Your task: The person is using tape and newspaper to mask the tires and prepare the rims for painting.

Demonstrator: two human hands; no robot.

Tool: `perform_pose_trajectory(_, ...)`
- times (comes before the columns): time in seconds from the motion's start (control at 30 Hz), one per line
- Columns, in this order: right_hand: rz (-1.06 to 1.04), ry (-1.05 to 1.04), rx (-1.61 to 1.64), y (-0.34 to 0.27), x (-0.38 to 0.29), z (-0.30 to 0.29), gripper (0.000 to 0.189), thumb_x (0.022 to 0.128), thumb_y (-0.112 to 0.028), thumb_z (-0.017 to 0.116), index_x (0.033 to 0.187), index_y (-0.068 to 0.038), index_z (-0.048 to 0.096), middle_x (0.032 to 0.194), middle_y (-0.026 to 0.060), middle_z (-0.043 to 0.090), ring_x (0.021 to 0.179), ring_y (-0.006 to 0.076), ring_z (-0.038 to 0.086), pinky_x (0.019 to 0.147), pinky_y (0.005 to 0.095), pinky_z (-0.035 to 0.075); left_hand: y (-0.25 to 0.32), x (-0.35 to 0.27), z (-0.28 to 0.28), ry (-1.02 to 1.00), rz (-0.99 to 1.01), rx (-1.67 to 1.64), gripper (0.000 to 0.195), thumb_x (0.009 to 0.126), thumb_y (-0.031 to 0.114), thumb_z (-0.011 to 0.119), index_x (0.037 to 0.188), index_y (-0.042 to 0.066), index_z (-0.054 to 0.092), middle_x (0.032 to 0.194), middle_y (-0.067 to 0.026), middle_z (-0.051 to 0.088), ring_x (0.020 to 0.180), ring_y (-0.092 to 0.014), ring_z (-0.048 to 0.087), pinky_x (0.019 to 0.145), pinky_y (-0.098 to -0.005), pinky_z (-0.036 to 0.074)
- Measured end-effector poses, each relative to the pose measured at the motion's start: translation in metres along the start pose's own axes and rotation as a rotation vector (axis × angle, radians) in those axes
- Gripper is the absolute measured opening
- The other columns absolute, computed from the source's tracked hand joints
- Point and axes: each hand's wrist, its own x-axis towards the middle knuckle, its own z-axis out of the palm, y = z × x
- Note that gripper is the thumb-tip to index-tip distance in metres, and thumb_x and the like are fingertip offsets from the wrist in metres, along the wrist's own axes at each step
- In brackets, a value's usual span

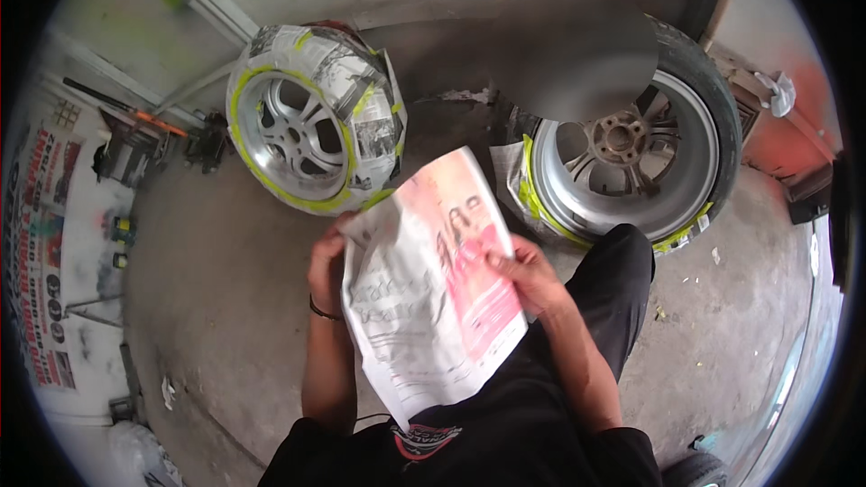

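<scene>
Between my two hands is a creased newspaper sheet (419, 297), printed partly in pink. My left hand (329, 258) grips its left edge, where yellow-green tape shows at the top corner. My right hand (531, 274) pinches the right edge, thumb on the printed face. Beyond the sheet at right lies a car wheel (707, 142) with a bare silver inner rim; newspaper and yellow-green masking tape (531, 199) cover part of its lower-left and bottom edge. At left, another wheel (291, 135) leans upright, its tire wrapped in newspaper and its spoked rim ringed with tape.
A blurred patch hides the right wheel's upper left. My bent knee (619, 264) is close to that wheel. A printed banner (57, 250) hangs on the left wall, near a black-and-orange bar (159, 123). Another tire (697, 470) is at bottom right. Scraps dot the concrete floor (731, 311).
</scene>
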Motion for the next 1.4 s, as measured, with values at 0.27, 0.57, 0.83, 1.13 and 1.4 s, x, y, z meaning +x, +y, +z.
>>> perform_pose_trajectory(0.27,-0.433,0.608,-0.522,-0.052,-0.036,-0.031,0.031,0.113,-0.021,0.076,0.134,0.0,0.08,0.116,-0.0006,0.08,0.103,0.0066,0.067,0.092,0.0242,0.053,-0.049,0.011,0.088,0.11,-0.285,0.29,0.035,0.108,0.016,0.081,0.138,0.001,0.073,0.125,-0.0018,0.078,0.113,-0.01,0.071,0.1,-0.0298,0.056)
perform_pose_trajectory(0.57,-0.475,0.725,-0.63,-0.077,-0.089,-0.066,0.029,0.115,-0.023,0.072,0.128,0.002,0.079,0.111,-0.0006,0.078,0.103,0.0077,0.066,0.093,0.0268,0.053,-0.059,0.042,0.082,0.139,-0.165,0.444,0.034,0.116,0.028,0.071,0.126,-0.003,0.08,0.111,0.0021,0.079,0.096,-0.004,0.066,0.087,-0.0251,0.053)
perform_pose_trajectory(0.83,-0.554,0.8,-0.508,-0.069,-0.102,-0.06,0.034,0.117,-0.021,0.069,0.14,0.003,0.075,0.122,0.0023,0.078,0.112,0.0097,0.068,0.1,0.0285,0.054,-0.073,0.033,0.07,-0.007,-0.243,0.496,0.026,0.11,0.022,0.078,0.118,-0.003,0.08,0.105,0.0064,0.075,0.094,-0.001,0.061,0.084,-0.0212,0.049)
perform_pose_trajectory(1.13,-0.394,0.694,-0.396,-0.089,-0.112,-0.036,0.024,0.11,-0.01,0.072,0.131,0.001,0.079,0.122,0.0062,0.08,0.112,0.0136,0.073,0.102,0.0307,0.055,-0.062,0.025,0.065,-0.039,-0.342,0.512,0.022,0.11,0.017,0.077,0.117,-0.003,0.084,0.098,0.0028,0.079,0.085,-0.002,0.064,0.076,-0.0223,0.051)
perform_pose_trajectory(1.4,-0.313,0.4,-0.445,-0.075,-0.101,-0.06,0.011,0.106,-0.004,0.068,0.096,-0.004,0.074,0.098,-0.0001,0.073,0.091,0.0104,0.068,0.082,0.0256,0.053,-0.032,0.01,0.038,-0.192,-0.188,0.55,0.028,0.098,-0.013,0.06,0.105,0.002,0.083,0.104,-0.0053,0.082,0.101,-0.013,0.074,0.099,-0.0305,0.055)
